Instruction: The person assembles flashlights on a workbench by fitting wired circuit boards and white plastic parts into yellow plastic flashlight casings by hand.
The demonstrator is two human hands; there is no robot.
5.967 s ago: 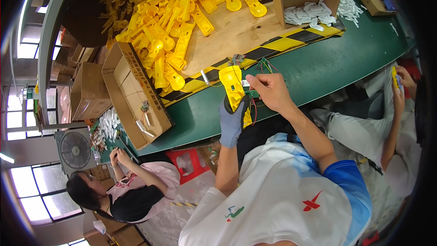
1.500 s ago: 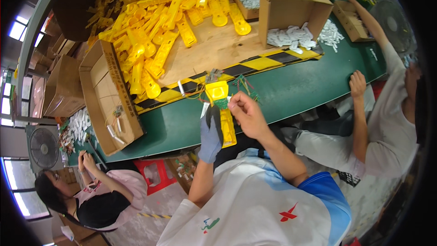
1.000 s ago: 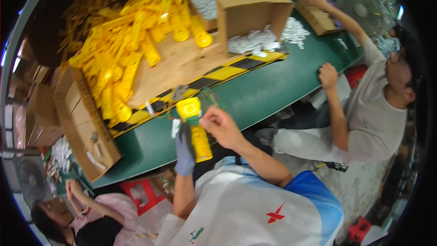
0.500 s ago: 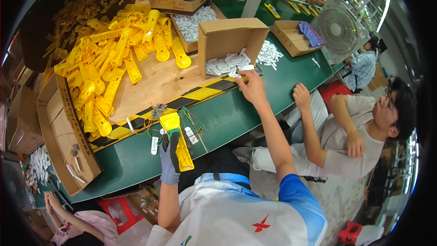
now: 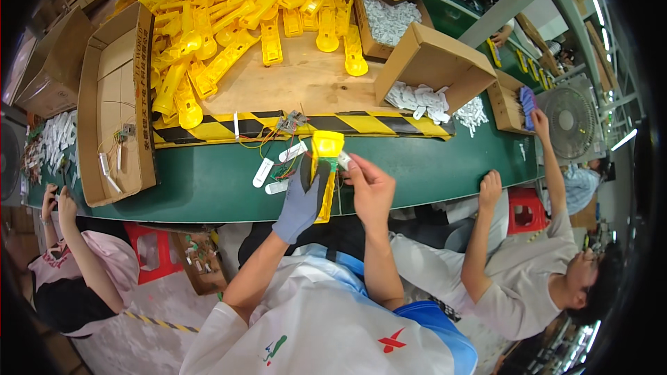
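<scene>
In a grey work glove with dark fingertips, my left hand (image 5: 300,198) grips a yellow plastic housing (image 5: 327,144) over the near edge of the bench. Part of a green circuit board (image 5: 332,163) shows in the housing beside the gloved fingers. My bare right hand (image 5: 373,191) pinches a small white plastic piece (image 5: 344,160) against or just beside the housing's right side; whether they touch I cannot tell. Left of the glove lie several white oblong pieces (image 5: 262,172) with thin coloured wires. A small wired circuit board (image 5: 292,122) rests on the striped edge strip.
Yellow housings (image 5: 236,14) are heaped on a wooden board (image 5: 306,83) at the back. A tipped carton (image 5: 438,62) of white pieces stands right, a long carton (image 5: 114,111) left. Co-workers sit on both sides; the right one's hand (image 5: 540,125) reaches a small box by the fan (image 5: 566,121).
My right hand has come back from the carton of white pieces to the housing, bringing a white piece. The view has shifted. The right co-worker's arm now reaches toward the small box.
</scene>
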